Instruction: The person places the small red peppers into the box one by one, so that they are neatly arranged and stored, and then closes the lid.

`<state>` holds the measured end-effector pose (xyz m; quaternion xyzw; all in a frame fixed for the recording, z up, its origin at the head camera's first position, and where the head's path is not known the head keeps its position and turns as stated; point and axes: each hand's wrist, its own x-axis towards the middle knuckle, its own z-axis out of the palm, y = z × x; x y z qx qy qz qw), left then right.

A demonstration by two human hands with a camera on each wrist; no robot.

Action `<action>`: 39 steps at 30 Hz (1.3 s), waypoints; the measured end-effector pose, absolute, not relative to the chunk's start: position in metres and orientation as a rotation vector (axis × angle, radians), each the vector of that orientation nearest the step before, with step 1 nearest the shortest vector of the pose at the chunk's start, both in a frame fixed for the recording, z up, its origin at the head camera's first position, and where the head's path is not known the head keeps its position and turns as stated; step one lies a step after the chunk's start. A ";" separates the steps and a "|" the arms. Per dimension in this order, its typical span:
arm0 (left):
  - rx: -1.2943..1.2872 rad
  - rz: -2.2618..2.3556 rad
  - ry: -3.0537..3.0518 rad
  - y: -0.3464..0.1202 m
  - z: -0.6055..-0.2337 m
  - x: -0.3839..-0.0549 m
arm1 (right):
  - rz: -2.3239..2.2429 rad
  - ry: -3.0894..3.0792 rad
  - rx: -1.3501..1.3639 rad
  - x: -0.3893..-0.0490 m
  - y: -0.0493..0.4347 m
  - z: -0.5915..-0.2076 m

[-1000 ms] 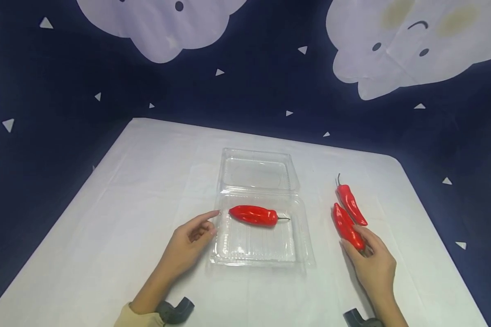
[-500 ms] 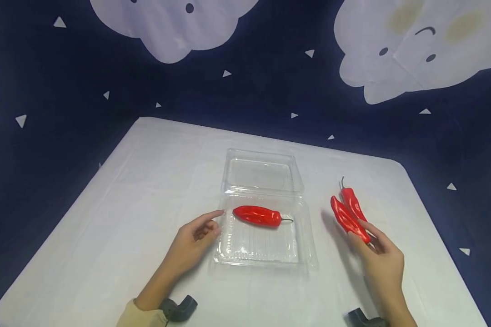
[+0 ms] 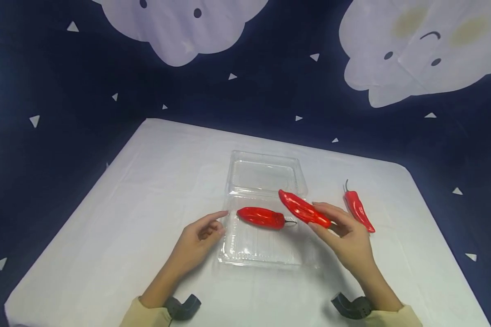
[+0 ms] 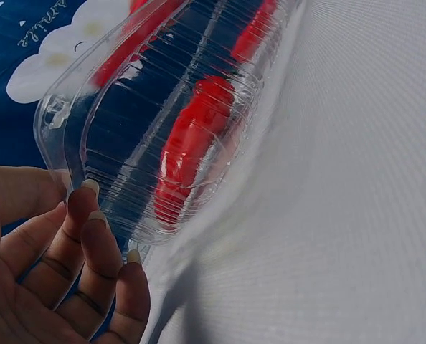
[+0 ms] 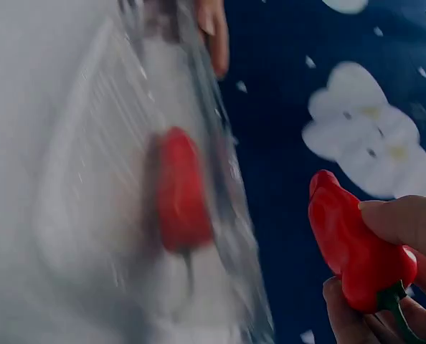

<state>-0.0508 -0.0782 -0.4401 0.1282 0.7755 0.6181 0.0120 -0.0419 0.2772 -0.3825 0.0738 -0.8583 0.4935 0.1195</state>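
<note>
My right hand [image 3: 345, 236] holds a red pepper [image 3: 300, 210] near its stem end, thumb on one side and fingers on the other. This pepper hangs tip-forward over the right side of a clear plastic clamshell container [image 3: 258, 262], whose lid [image 3: 266, 174] lies folded back. Inside the base lies another red pepper [image 3: 262, 218], its stem toward the right. At the container's left rim, my left hand [image 3: 196, 243] pinches the edge between thumb and fingers, as the left wrist view shows at the plastic rim [image 4: 51, 136].
A third, slimmer red pepper [image 3: 358, 210] lies on the white tablecloth [image 3: 147, 181] right of the container. Behind the table hangs a dark blue cloth [image 3: 212, 100] with pale clouds and triangles. Dark curved mounts [image 3: 352, 306] sit on both wrists.
My right hand has lifted the pepper off the table beside the slimmer one and carried it left to the container's right side. The left hand stays at the rim.
</note>
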 end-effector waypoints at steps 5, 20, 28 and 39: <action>0.384 1.929 2.409 -0.078 -0.440 -0.051 | 1.492 -2.549 0.408 -0.049 0.250 -0.389; 0.360 1.895 2.413 -0.077 -0.436 -0.049 | 0.955 -2.884 0.728 -0.053 0.215 -0.405; 0.366 1.900 2.415 -0.077 -0.437 -0.049 | 0.648 -2.867 0.678 -0.050 0.210 -0.406; 0.358 1.904 2.421 -0.077 -0.437 -0.049 | 0.658 -2.852 0.636 -0.048 0.211 -0.405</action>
